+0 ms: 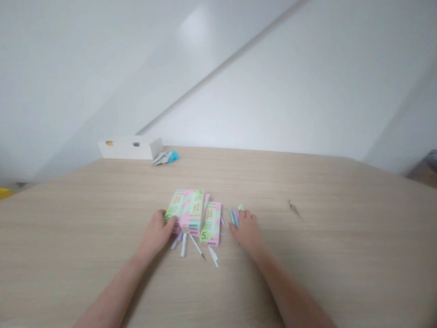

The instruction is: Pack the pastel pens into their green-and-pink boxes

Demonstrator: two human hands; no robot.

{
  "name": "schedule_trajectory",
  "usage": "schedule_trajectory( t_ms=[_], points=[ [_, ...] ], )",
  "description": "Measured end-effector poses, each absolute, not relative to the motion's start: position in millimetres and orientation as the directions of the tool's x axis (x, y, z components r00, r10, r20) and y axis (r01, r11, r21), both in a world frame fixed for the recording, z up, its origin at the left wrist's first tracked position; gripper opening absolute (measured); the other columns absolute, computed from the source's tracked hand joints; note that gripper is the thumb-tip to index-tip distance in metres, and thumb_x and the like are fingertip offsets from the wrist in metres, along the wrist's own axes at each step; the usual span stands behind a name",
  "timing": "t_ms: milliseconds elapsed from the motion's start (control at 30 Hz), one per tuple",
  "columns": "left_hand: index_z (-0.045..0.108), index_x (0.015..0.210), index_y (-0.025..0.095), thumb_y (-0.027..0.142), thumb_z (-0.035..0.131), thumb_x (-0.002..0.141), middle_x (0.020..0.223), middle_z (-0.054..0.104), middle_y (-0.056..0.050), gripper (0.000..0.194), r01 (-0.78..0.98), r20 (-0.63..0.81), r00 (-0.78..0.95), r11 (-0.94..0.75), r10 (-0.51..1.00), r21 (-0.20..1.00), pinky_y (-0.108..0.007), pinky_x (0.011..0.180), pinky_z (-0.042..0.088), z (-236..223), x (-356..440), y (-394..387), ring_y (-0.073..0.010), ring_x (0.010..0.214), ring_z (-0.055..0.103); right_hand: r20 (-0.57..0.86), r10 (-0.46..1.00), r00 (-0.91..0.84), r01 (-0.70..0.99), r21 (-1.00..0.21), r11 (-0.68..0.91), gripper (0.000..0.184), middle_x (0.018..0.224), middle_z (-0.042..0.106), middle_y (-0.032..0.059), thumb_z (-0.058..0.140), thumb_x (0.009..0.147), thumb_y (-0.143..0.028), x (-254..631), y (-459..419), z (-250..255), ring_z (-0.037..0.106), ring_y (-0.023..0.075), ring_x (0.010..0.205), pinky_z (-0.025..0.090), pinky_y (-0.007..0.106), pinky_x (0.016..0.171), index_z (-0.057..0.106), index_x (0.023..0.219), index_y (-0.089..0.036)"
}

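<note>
My left hand (pixel 160 230) is at the left edge of a pink-and-green printed pack (pixel 186 207), its thumb on the near corner and its fingers along the side. Beneath and beside this pack lie more of the same kind, with one narrow pack (pixel 211 223) marked "5" to the right. White and purple pens, among them a white pen (pixel 184 245) and a thin dark-tipped one (pixel 197 247), stick out from under the packs. My right hand (pixel 247 228) is closed over several pastel pens (pixel 233 217) on the table, partly hidden by its fingers.
A long white box (pixel 126 149) stands at the table's back left. Beside it lies a crumpled grey-and-blue item (pixel 166 157). A small dark thin item (pixel 292 207) is on the wooden table (pixel 327 264) to the right. A white wall rises behind.
</note>
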State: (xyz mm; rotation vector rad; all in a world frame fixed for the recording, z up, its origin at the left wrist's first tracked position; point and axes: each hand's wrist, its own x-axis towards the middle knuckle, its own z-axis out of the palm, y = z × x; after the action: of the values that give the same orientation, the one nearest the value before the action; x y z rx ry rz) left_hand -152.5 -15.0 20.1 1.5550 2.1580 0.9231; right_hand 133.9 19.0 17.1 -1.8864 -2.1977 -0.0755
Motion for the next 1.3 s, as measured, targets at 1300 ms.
schedule_trajectory(
  t_ms=[1300],
  points=[
    [0.036,0.135,0.013,0.003,0.041,0.075,0.137,0.040,-0.018,0.061,0.710,0.554,0.510,-0.686,0.658,0.160,-0.046,0.107,0.037,28,-1,-18,-0.0268,0.129,0.037,0.283,0.917,-0.280,0.892,-0.276,0.357,0.038,0.116,0.057,0.0168,0.052,0.081,-0.029,132,30,-7,0.049,0.0281,0.109,0.034,0.040,0.092,0.055,0.116,-0.013]
  ],
)
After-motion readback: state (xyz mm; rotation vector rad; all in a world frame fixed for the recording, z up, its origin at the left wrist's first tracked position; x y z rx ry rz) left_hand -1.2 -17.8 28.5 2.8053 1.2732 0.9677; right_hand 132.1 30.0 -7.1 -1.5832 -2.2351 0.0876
